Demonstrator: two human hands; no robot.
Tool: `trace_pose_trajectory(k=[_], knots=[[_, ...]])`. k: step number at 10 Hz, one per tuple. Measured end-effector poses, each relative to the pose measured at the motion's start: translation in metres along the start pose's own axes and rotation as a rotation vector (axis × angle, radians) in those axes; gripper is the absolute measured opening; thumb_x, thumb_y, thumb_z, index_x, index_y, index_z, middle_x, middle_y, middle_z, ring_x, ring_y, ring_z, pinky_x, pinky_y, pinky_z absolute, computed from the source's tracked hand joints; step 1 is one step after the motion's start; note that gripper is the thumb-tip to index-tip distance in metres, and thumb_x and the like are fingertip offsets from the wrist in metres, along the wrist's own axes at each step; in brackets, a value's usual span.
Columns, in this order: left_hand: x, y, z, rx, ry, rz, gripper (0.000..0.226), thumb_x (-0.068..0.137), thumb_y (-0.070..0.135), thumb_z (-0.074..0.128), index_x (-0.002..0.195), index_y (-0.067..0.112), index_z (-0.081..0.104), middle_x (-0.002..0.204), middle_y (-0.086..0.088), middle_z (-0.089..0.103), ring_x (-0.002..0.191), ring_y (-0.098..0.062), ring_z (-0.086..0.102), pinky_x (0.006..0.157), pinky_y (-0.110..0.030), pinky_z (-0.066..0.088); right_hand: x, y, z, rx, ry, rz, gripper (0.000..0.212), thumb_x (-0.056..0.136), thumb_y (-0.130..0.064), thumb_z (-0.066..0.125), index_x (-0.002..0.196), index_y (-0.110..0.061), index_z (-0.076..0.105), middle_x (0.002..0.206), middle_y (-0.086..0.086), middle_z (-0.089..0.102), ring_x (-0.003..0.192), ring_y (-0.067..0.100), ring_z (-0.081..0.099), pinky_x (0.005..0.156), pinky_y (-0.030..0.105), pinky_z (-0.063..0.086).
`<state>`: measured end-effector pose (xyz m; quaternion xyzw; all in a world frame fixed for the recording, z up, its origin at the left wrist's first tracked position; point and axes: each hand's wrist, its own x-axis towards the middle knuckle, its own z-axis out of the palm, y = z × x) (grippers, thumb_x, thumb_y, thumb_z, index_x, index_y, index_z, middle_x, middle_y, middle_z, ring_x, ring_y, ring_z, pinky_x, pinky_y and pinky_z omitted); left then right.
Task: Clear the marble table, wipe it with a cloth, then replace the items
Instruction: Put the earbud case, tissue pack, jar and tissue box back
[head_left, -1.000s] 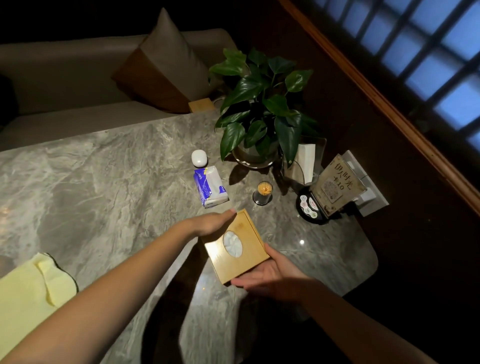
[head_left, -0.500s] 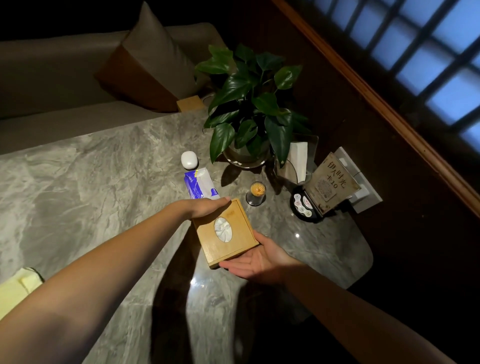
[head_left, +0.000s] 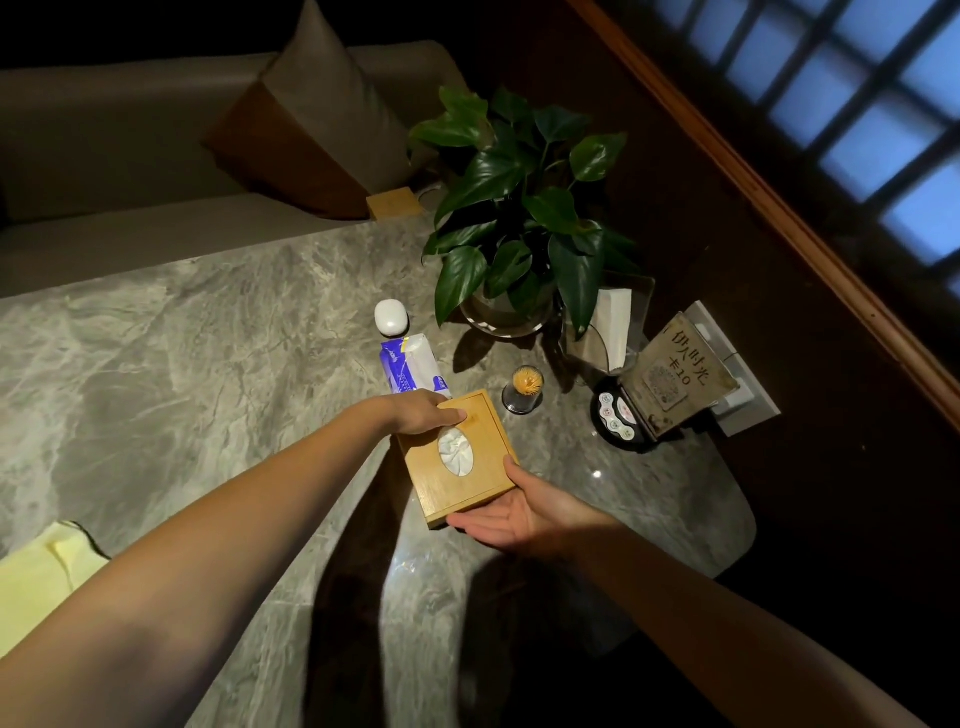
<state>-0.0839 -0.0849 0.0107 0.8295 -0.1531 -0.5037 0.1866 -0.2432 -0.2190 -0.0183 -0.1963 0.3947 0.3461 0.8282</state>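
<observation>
While hands (head_left: 470, 465) clasp tissue box (head_left: 457, 457), box underside hidden.

The tabletop (head_left: 208, 364) is grey-green marble with pale, cloudy veining. The tissue box (head_left: 457, 460) is honey-yellow wood with a white tissue in its oval hole. The packet (head_left: 410, 364) is blue and white; the small case (head_left: 390, 317) is plain white. The cloth (head_left: 36, 577) is pale yellow. The plant (head_left: 519, 197) has glossy dark green leaves. The toothpicks (head_left: 525, 379) are tan. The sign (head_left: 675, 379) is dull brown with pale characters. The cushion (head_left: 311, 135) is grey-brown over orange-brown.
</observation>
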Motion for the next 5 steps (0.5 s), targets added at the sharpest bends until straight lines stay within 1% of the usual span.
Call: trace_pose_trajectory(k=[1, 2, 3, 4, 5], knots=[[-0.003, 0.003, 0.004, 0.057, 0.066, 0.013, 0.063, 0.095, 0.051, 0.038, 0.142, 0.009, 0.036, 0.145, -0.012, 0.042, 0.131, -0.028, 0.042, 0.107, -0.036, 0.033, -0.003, 0.000, 0.005, -0.022, 0.046, 0.015, 0.070, 0.093, -0.056, 0.043, 0.136, 0.000, 0.044, 0.108, 0.035, 0.065, 0.086, 0.042, 0.071, 0.065, 0.047, 0.061], [-0.005, 0.004, 0.007, 0.133, 0.129, 0.038, 0.057, 0.097, 0.044, 0.038, 0.140, 0.007, 0.037, 0.143, -0.015, 0.043, 0.129, -0.029, 0.043, 0.103, -0.035, 0.035, -0.009, -0.001, 0.011, -0.066, 0.096, 0.009, 0.075, 0.092, -0.064, 0.039, 0.138, -0.005, 0.046, 0.114, 0.031, 0.065, 0.091, 0.040, 0.071, 0.073, 0.045, 0.060], [-0.019, 0.002, 0.008, 0.144, 0.181, 0.078, 0.058, 0.097, 0.042, 0.039, 0.143, 0.008, 0.032, 0.147, -0.016, 0.039, 0.132, -0.031, 0.040, 0.105, -0.035, 0.033, -0.018, 0.000, 0.019, -0.158, 0.133, -0.022, 0.075, 0.093, -0.066, 0.036, 0.135, -0.005, 0.051, 0.120, 0.028, 0.064, 0.096, 0.037, 0.070, 0.074, 0.042, 0.061], [-0.039, -0.007, 0.006, 0.120, 0.226, 0.146, 0.064, 0.097, 0.042, 0.040, 0.148, 0.010, 0.019, 0.154, -0.014, 0.027, 0.140, -0.030, 0.029, 0.112, -0.037, 0.026, -0.032, 0.004, 0.034, -0.260, 0.169, -0.026, 0.074, 0.095, -0.062, 0.035, 0.129, 0.001, 0.054, 0.116, 0.028, 0.065, 0.093, 0.036, 0.071, 0.071, 0.040, 0.061], [-0.066, -0.023, -0.006, 0.180, 0.387, 0.241, 0.068, 0.096, 0.044, 0.040, 0.150, 0.011, 0.014, 0.159, -0.008, 0.015, 0.145, -0.025, 0.017, 0.116, -0.043, 0.019, -0.051, 0.007, 0.052, -0.471, 0.208, -0.037, 0.063, 0.095, -0.053, 0.043, 0.121, 0.004, 0.055, 0.110, 0.026, 0.069, 0.088, 0.032, 0.073, 0.073, 0.039, 0.060]])
